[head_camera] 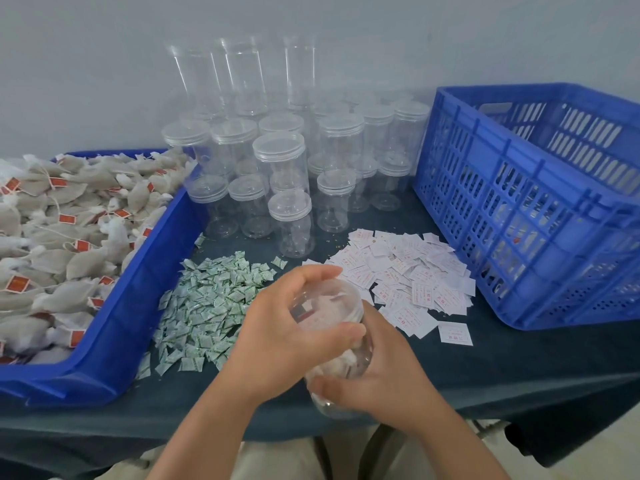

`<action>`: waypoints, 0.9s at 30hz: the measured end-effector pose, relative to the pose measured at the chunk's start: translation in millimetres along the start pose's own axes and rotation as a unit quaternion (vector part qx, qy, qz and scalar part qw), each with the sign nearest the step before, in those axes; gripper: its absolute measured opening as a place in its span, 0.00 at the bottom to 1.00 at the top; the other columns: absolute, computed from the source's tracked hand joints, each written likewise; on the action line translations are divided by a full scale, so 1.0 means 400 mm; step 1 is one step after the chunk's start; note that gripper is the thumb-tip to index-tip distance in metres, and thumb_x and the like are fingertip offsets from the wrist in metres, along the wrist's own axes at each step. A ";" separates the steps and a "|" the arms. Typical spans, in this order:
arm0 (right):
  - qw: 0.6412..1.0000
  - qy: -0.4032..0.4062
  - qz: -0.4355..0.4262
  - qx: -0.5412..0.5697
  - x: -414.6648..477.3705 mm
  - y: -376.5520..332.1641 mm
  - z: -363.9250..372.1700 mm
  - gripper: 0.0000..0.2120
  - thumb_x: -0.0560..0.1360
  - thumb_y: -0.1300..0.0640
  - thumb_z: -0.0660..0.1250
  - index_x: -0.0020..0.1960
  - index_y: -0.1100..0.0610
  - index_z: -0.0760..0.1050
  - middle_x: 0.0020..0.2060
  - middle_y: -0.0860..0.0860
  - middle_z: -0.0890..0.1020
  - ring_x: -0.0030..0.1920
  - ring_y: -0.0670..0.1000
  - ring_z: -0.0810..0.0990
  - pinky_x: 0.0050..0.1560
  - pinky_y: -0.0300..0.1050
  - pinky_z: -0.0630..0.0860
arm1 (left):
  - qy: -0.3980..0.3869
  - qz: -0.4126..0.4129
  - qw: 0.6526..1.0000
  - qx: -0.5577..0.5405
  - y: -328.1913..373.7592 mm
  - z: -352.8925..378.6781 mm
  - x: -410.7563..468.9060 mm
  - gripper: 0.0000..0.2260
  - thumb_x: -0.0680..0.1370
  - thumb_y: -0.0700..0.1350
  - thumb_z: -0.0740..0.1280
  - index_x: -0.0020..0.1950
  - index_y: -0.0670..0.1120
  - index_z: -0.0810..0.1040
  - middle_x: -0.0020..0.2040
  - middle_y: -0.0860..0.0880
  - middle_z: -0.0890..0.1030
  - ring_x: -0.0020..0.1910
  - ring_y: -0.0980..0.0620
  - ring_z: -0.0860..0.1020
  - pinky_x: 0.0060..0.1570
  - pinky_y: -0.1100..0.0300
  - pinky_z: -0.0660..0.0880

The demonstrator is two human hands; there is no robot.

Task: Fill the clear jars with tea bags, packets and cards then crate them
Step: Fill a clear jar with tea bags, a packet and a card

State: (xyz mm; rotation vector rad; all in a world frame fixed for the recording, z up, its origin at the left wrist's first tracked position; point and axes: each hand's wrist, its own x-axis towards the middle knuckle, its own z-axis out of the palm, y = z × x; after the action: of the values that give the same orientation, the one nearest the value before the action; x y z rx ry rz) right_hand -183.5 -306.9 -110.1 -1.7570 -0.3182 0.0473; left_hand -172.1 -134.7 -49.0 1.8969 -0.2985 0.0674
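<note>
1. Capping the filled jar (pixel 343 362), tilted over the worktop's (pixel 450 368) near edge: left hand (pixel 284 327) cups the lid (pixel 329 303).
2. Body gripped by right hand (pixel 381 386); hold steady, seat threads squarely, twist.
3. Blue crate (pixel 519 209) stands right.

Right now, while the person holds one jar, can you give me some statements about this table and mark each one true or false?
1. Both hands hold one clear jar: the left hand at its top, the right hand round its body. True.
2. The held jar is empty. False: tea bags and a card show inside it.
3. The loose tea bags lie in the blue tray at the left. True.
4. The green-printed packets lie to the right of the white cards. False: the packets lie to the left of the cards.
5. The blue crate stands at the left of the table. False: it stands at the right.
</note>
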 end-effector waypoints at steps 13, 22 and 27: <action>0.984 0.116 0.009 -0.133 -0.040 -0.011 0.043 0.37 0.59 0.44 0.79 0.65 0.33 0.69 0.54 0.35 0.85 0.51 0.38 0.86 0.49 0.39 0.82 | 0.077 0.007 0.997 -0.011 -0.021 0.061 -0.006 0.31 0.58 0.60 0.77 0.62 0.61 0.81 0.57 0.64 0.84 0.57 0.62 0.82 0.52 0.73 0.75; 0.994 0.048 -0.010 0.095 -0.036 -0.021 -0.030 0.52 0.72 0.68 0.81 0.84 0.48 0.53 0.73 0.52 0.79 0.72 0.56 0.80 0.70 0.53 0.79 | -0.097 0.062 0.988 -0.106 -0.047 0.053 0.008 0.38 0.74 0.62 0.76 0.80 0.59 0.65 0.75 0.52 0.75 0.73 0.50 0.76 0.67 0.60 0.75; 0.997 0.048 0.036 0.038 -0.003 -0.105 -0.089 0.42 0.73 0.40 0.76 0.80 0.54 0.65 0.72 0.52 0.77 0.72 0.53 0.78 0.70 0.53 0.74 | -0.033 0.020 0.993 -0.113 -0.078 0.095 -0.018 0.21 0.77 0.71 0.63 0.70 0.69 0.76 0.64 0.57 0.83 0.64 0.56 0.82 0.59 0.65 0.77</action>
State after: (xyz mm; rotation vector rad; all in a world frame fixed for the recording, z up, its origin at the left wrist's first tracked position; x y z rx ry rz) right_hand -185.2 -333.9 -62.3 -1.6885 -0.1812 0.0260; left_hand -175.5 -159.2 -92.2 1.6699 -0.3732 -0.0023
